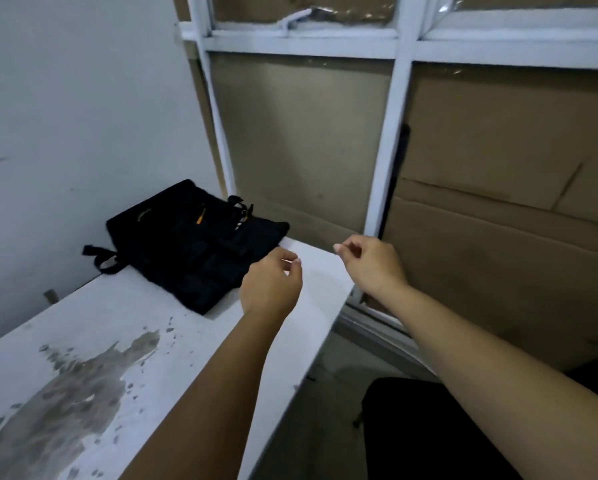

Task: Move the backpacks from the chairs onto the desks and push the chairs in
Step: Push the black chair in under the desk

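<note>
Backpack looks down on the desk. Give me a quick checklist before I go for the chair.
1. Backpack lying flat on the desk: ok.
2. Backpack clear of the desk's edge: ok.
3. Left hand empty, beside the backpack: ok.
4. Right hand empty, above the desk's far corner: ok.
5. Chair pushed in: not ok; its dark seat sits out from the desk.
6. Floor under the desk free: cannot tell.

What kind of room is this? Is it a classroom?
Maybe a plain workroom or classroom; it's hard to be sure. A black backpack lies on a worn white desk, a black chair stands beside it, and cardboard covers the window.
</note>
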